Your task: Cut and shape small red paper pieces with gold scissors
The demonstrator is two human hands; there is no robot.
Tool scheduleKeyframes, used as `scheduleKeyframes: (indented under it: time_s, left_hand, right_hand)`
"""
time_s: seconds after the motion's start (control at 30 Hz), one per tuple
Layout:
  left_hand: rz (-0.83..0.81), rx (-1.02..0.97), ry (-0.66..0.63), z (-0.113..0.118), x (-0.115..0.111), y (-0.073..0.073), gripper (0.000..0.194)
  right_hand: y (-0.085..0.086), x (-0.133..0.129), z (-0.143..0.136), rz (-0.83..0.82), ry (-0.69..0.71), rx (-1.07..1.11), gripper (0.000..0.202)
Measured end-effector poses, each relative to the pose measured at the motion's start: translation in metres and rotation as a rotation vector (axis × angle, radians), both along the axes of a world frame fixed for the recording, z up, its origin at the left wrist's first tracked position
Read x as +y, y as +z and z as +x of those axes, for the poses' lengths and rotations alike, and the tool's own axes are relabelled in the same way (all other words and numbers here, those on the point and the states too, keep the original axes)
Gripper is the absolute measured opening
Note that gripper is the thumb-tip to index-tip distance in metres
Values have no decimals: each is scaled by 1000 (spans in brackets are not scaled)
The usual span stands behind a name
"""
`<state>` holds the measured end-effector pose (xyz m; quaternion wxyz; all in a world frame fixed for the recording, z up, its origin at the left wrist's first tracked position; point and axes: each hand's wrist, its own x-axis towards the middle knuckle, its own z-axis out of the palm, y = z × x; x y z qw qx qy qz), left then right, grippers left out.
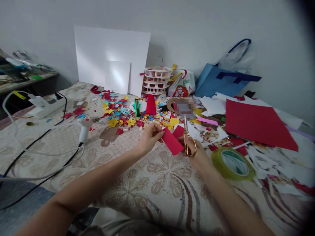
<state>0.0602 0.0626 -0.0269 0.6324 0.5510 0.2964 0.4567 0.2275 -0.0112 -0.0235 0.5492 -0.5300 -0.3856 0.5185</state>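
My left hand [150, 138] pinches the upper left end of a red paper strip [173, 141] between thumb and fingers. In my right hand [195, 154] is a pair of gold-handled scissors [186, 133], blades pointing away from me. The fingertips of that hand are beside the strip's lower right end; whether they touch it is hard to tell. A second red piece [178, 131] shows between the strip and the scissors. Beyond my hands lie many small paper scraps with yellow stars [113, 122], blue stars and red stars. A green box cutter [137, 107] rests among them.
A hot glue gun [84, 130] and its cables lie left, near a power strip [46, 106]. On the right are a tape roll [233, 164] and a large red sheet [258, 124]. A tiered white model [157, 81], white board [93, 55] and blue bag [216, 82] stand behind.
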Motion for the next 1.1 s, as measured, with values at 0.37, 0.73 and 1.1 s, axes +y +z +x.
scheduleKeyframes:
  time_s: [0.37,0.73,1.1]
  left_hand:
    - [211,166,-165,-3,-4,3,28]
    - [137,43,-167,1,-8,3,19]
    - [-180,33,-181,1,-11,9,36]
  right_hand:
    - [-3,9,19,47,-187,-16,25]
    - [3,9,26,137,-74,-120,24]
    - [3,4,19,103,-54,-190,25]
